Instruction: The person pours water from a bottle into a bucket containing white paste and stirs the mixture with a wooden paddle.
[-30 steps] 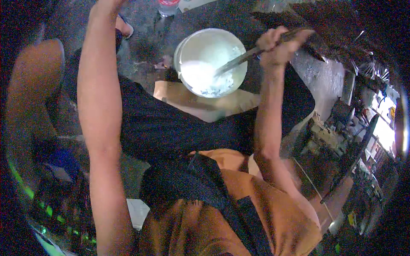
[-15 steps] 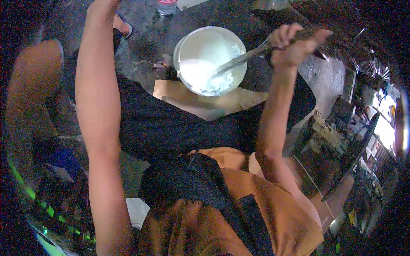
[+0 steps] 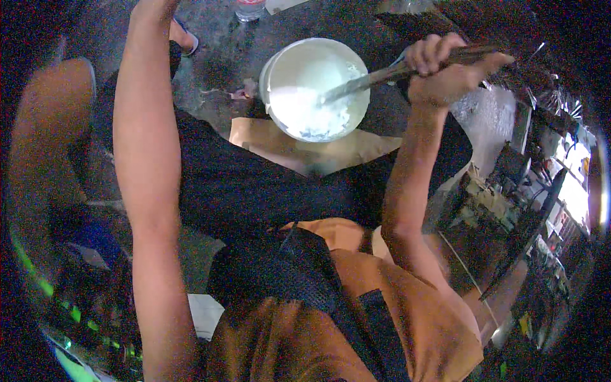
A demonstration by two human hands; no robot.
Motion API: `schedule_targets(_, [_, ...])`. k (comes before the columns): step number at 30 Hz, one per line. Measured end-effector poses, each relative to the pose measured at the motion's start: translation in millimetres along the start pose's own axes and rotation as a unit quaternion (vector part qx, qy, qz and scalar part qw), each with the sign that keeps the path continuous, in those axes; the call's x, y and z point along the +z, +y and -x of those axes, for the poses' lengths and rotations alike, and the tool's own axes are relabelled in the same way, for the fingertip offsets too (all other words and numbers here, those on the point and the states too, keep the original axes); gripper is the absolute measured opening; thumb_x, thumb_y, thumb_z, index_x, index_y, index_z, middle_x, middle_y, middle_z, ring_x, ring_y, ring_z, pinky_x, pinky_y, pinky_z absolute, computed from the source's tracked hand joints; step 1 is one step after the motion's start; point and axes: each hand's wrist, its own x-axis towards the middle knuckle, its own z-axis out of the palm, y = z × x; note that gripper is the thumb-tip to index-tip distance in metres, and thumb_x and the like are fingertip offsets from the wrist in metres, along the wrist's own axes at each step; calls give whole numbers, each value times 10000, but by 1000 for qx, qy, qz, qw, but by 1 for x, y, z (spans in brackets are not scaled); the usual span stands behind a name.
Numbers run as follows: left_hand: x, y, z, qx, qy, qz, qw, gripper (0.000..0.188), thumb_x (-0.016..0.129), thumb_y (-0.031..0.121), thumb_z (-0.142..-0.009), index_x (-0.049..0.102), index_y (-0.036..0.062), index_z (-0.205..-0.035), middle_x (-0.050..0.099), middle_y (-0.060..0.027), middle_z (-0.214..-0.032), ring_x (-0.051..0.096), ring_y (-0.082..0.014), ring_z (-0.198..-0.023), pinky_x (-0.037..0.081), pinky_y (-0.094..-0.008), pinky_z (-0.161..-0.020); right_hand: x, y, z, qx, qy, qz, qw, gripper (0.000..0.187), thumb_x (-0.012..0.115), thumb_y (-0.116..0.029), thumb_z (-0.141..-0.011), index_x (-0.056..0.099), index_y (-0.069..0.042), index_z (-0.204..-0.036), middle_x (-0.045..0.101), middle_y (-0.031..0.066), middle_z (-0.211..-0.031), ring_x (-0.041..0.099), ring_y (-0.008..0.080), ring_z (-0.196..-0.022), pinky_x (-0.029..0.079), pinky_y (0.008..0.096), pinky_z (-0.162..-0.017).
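Note:
My right hand (image 3: 439, 69) is closed around a long grey-brown stick (image 3: 372, 79), which looks wooden. The stick slants down to the left, over the rim of a round white bucket (image 3: 294, 67). Its lower end reaches into the whitish contents (image 3: 334, 118), which look lumpy on the near right side; glare hides whether they are powder or paste. The bucket stands in front of me, between my legs. My left arm (image 3: 147, 127) stretches forward past the top edge, so the hand is out of sight.
Beneath the bucket's near side lies a tan sheet (image 3: 251, 135) like cardboard. Beyond it stands a clear bottle (image 3: 249, 9) with a red label. A foot in a sandal (image 3: 184, 39) shows at the upper left. Cluttered scraps (image 3: 490, 194) lie at the right.
My right hand has shifted slightly to the right with the stick. The stick's lower end sits a little higher and further right in the bucket. My left arm has hardly moved.

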Motion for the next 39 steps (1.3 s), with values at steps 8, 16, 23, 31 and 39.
schedule_targets(8, [17, 4, -6, -19, -6, 1, 1000, 327, 595, 286, -887, 638, 2, -1044, 676, -141, -933, 650, -218, -850, 507, -331, -759, -63, 132, 15, -39, 210, 23, 977, 727, 279, -849, -739, 362, -152, -549, 322, -13, -464, 294, 98, -390, 197, 241, -377])
schedule_targets(16, [3, -3, -2, 1, 1, -8, 1000, 334, 602, 281, -881, 635, -4, -1052, 674, -153, -951, 649, -227, -873, 506, -331, -755, -17, -4, -1, -71, 31, -81, 994, 819, 212, -910, -671, 348, -118, -514, 273, 1, -419, 246, 132, -372, 201, 281, -400])
schedule_targets(23, [8, -6, -9, -17, 2, 7, 1000, 326, 606, 276, -876, 638, 0, -1047, 675, -147, -944, 646, -206, -863, 507, -324, -746, -31, 88, 26, 72, 96, 97, 988, 785, 218, -889, -695, 350, -129, -552, 288, -13, -440, 266, 124, -389, 207, 271, -394])
schedule_targets(31, [8, 3, -5, -4, 4, -13, 1000, 316, 600, 273, -880, 641, 0, -1032, 675, -143, -924, 645, -206, -847, 506, -325, -744, -19, 66, 15, -32, 71, 27, 997, 824, 198, -911, -667, 327, -106, -548, 299, 10, -428, 249, 117, -374, 215, 273, -401])
schedule_targets(39, [0, 10, 1, -36, -2, -11, 999, 343, 607, 288, -877, 634, -14, -1038, 677, -143, -925, 647, -206, -843, 504, -314, -740, -42, 19, 11, 87, 209, -44, 973, 794, 267, -904, -670, 338, -131, -499, 260, -18, -409, 220, 124, -374, 186, 280, -396])
